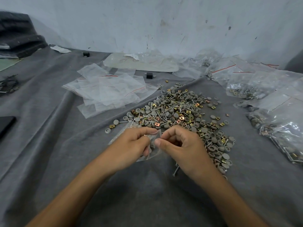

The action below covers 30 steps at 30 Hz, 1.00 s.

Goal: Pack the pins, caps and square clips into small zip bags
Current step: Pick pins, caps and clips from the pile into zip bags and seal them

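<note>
A small clear zip bag (151, 152) hangs between both hands just above the grey cloth. My left hand (131, 145) pinches its left side, and my right hand (182, 145) pinches its upper edge with thumb and forefinger. Whatever the bag holds is hidden by my fingers. Behind and to the right of my hands spreads a loose heap (180, 115) of grey round caps, brass square clips and metal pins. A stack of flat, unfilled zip bags (108, 90) lies beyond my left hand.
Filled bags (278, 128) pile up along the right side. A pale plastic lid (141, 63) lies by the wall. A small black block (149, 75) sits behind the heap. A dark flat object (6, 125) sits at the left edge. Grey cloth (49, 128) covers the table.
</note>
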Motion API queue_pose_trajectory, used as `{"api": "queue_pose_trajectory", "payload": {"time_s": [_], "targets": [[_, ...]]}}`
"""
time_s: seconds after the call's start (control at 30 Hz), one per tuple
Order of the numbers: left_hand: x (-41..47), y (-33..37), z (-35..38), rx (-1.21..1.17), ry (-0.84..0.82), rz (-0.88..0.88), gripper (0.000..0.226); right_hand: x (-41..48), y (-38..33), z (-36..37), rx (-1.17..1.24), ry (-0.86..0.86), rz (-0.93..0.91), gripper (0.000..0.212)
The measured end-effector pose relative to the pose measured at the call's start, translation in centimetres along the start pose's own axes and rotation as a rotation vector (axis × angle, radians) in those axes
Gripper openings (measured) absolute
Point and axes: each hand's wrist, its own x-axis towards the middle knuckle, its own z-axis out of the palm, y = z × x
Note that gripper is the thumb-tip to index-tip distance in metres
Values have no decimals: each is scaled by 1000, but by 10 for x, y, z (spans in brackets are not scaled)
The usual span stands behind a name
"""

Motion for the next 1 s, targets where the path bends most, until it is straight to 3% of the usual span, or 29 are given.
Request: {"api": "queue_pose_trajectory", "payload": {"time_s": [0.27, 0.5, 0.7, 0.8, 1.0], "targets": [[-1, 2, 0, 17, -14, 15, 43, 0, -2, -1, 216, -29, 112, 17], [0, 1, 1, -2, 36, -8, 43, 3, -2, -13, 179, 38, 78, 25], [-2, 3, -1, -27, 45, -4, 43, 6, 8, -48, -372, 84, -7, 11], [-2, 4, 0, -28, 47, -2, 43, 7, 14, -58, -700, -8, -38, 5], [-2, 5, 0, -39, 56, -9, 43, 7, 18, -59, -869, -181, 29, 9]]}}
